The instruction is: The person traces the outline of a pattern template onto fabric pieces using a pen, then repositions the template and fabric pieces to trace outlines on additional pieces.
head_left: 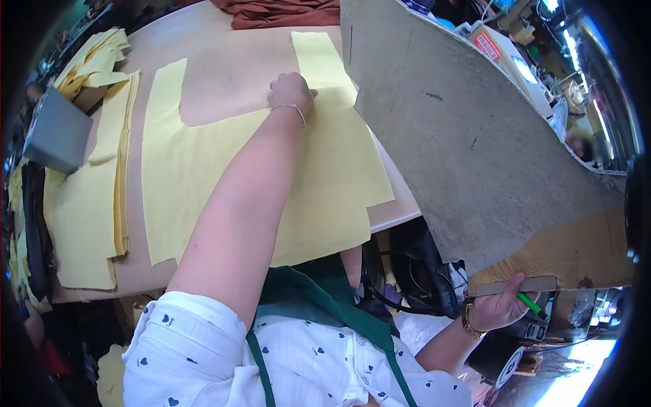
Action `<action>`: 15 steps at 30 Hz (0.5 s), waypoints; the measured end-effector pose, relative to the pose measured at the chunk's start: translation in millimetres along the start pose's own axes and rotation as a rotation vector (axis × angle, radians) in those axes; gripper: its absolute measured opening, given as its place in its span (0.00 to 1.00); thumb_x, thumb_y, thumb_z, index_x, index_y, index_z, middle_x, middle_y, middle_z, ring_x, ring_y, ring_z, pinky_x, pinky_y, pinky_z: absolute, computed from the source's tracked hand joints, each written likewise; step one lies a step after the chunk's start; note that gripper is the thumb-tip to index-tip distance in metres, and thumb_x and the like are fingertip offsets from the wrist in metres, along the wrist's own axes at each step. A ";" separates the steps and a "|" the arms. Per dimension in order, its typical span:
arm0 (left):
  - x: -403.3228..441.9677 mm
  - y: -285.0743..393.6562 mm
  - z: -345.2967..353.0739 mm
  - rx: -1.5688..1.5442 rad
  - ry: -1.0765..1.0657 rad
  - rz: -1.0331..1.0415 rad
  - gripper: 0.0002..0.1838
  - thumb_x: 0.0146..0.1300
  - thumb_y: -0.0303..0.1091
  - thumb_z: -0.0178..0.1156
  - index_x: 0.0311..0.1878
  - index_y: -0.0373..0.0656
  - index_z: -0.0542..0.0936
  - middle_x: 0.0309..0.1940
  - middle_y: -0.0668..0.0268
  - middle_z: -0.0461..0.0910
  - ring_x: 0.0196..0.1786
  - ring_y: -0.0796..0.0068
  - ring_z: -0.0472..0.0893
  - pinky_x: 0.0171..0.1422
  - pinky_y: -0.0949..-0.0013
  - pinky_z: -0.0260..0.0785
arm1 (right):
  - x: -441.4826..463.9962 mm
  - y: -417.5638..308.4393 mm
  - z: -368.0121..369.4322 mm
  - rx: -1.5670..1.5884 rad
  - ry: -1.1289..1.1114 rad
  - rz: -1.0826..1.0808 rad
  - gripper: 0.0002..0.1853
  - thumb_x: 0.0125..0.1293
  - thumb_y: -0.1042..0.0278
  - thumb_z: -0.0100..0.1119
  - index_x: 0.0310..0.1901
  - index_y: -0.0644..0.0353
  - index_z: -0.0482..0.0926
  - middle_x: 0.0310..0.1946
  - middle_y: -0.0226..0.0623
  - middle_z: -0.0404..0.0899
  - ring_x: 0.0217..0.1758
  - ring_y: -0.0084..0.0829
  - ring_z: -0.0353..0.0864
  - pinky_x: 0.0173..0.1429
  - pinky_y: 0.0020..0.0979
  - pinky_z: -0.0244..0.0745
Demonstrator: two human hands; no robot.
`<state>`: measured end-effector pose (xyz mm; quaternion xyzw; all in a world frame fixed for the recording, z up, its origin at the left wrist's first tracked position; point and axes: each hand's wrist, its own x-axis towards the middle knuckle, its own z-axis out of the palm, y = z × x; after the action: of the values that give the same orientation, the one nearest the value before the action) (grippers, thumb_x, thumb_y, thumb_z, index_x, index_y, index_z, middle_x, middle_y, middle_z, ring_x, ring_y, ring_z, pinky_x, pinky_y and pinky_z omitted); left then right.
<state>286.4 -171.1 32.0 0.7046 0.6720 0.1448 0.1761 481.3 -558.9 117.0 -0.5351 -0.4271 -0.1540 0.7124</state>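
Observation:
My left hand rests on a yellow fabric piece at the inner corner of its cut-out, with its fingers curled in. Its fingertips are hidden, so I cannot tell whether they pinch the cloth. The fabric lies flat on the table. At the lower right, my right hand grips the bottom edge of a large grey cardboard sheet, which has a brown strip along that edge. A green pen sticks out from the same hand. The sheet is tilted up beside the table and overlaps the fabric's right edge.
A stack of yellow fabric pieces lies on the left, with a grey metal block on it. Crumpled yellow cloth sits behind. Brown-red cloth lies at the far edge. A white box stands beyond the cardboard.

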 end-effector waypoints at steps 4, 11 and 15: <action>21.0 7.2 7.4 -0.057 0.029 -0.060 0.24 0.50 0.45 0.61 0.47 0.41 0.72 0.48 0.58 0.69 0.52 0.57 0.69 0.53 0.61 0.66 | 9.9 2.4 -1.9 0.008 0.074 0.017 0.20 0.56 0.76 0.54 0.51 0.69 0.66 0.50 0.46 0.69 0.51 0.34 0.70 0.57 0.32 0.64; 35.3 15.2 33.4 0.004 0.140 0.040 0.12 0.53 0.34 0.56 0.41 0.40 0.74 0.42 0.56 0.71 0.48 0.55 0.72 0.51 0.60 0.67 | 6.3 19.3 8.2 0.025 0.108 0.071 0.22 0.56 0.75 0.56 0.52 0.68 0.65 0.51 0.46 0.69 0.51 0.35 0.70 0.57 0.34 0.64; 46.8 9.3 46.7 0.018 0.303 0.205 0.09 0.51 0.31 0.55 0.35 0.40 0.76 0.36 0.56 0.73 0.45 0.56 0.73 0.50 0.61 0.67 | -0.2 22.0 8.0 0.069 0.135 0.108 0.22 0.55 0.76 0.56 0.53 0.67 0.65 0.51 0.45 0.69 0.51 0.35 0.70 0.57 0.33 0.65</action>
<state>317.9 -127.2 -7.2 0.7409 0.6168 0.2606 0.0511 492.4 -543.4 103.5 -0.5209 -0.3536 -0.1365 0.7649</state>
